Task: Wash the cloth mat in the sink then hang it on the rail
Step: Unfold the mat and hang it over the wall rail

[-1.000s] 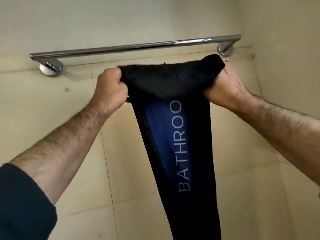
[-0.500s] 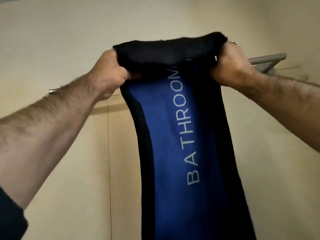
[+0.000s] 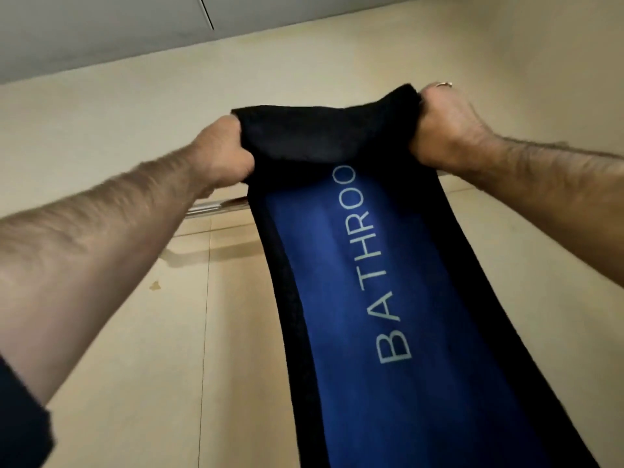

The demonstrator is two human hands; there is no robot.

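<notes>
The cloth mat (image 3: 388,298) is black with a blue middle and pale lettering that reads BATHROO. It hangs down long from its top edge, which is folded over towards me. My left hand (image 3: 223,153) grips the top left corner and my right hand (image 3: 449,130) grips the top right corner, both held high against the wall. The chrome rail (image 3: 219,207) shows only as a short blurred piece below my left wrist; the mat and my arms hide the rest of it.
A beige tiled wall (image 3: 135,332) fills the view, with a small stain (image 3: 154,285) at the left. The grey ceiling (image 3: 101,28) shows at the top left. A side wall (image 3: 557,62) closes in on the right.
Both hands have lifted the mat's top edge higher, above the level of the rail. The view has tilted up, so the ceiling now shows and most of the rail is hidden.
</notes>
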